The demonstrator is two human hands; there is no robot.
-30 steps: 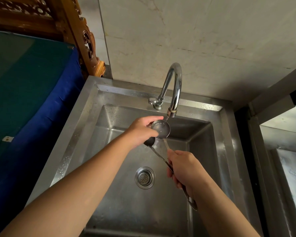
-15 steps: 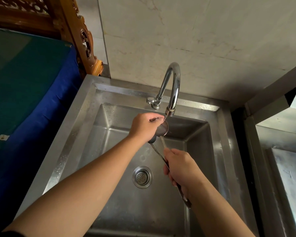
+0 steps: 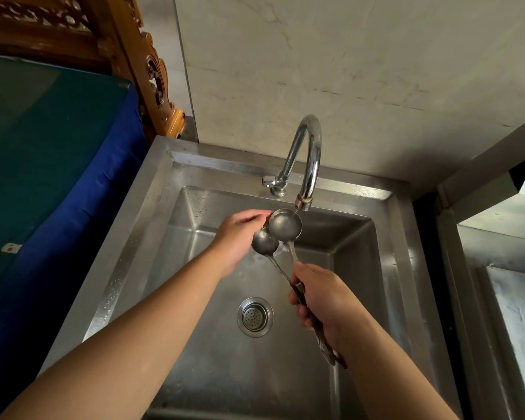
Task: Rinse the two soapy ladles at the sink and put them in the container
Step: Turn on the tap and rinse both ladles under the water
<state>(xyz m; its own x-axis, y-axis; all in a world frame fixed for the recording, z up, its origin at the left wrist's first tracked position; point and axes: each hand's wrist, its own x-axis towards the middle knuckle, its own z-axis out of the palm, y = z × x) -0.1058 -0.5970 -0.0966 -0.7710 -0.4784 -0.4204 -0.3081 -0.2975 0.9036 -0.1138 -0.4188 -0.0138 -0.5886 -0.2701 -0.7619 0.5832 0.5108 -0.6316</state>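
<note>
Two steel ladles are held together over the steel sink (image 3: 152, 225). The upper ladle (image 3: 285, 224) has its bowl right under the spout of the curved tap (image 3: 311, 159), and water splashes off below it. The lower ladle (image 3: 264, 241) sits just left of and beneath it. My right hand (image 3: 322, 295) grips both dark handles low down. My left hand (image 3: 240, 234) cups the bowls from the left, fingertips touching the upper bowl's rim.
A round drain strainer (image 3: 255, 317) lies in the basin floor. A blue and green covered surface (image 3: 52, 165) is at the left, carved wood (image 3: 140, 56) behind it. A steel counter or second basin (image 3: 509, 298) stands at the right. A tiled wall rises behind.
The ladle bowls have turned so both rounded backs face up, and the upper one has risen closer to the spout. My left hand has slid to the left side of the bowls.
</note>
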